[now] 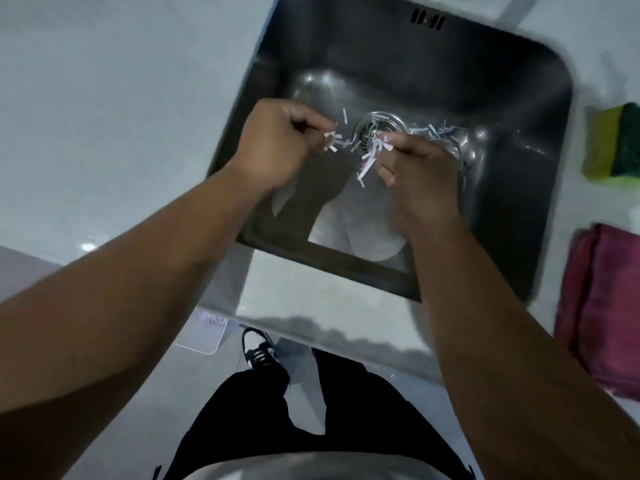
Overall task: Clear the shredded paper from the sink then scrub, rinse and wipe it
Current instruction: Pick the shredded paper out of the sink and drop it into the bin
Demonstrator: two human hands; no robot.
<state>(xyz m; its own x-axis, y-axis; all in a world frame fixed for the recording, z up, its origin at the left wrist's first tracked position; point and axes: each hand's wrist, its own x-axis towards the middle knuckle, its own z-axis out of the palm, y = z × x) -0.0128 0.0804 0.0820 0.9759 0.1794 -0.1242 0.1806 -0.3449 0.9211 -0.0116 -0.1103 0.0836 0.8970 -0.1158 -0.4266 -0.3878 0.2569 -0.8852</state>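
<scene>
Now my left hand (273, 143) and right hand (419, 168) each pinch paper shreds (370, 161); the loose pile (438, 133) lies just beyond my right hand, beside the drain (379, 128).

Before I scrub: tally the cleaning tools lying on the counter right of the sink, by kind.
sponge, yellow and green: 1
cloth, pink, folded: 1
Total: 2

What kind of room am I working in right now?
Most likely a kitchen: a steel sink set into a pale countertop, with a yellow-green sponge and a folded pink cloth lying beside it. The left hand and right hand pinch shredded paper near the drain.
</scene>
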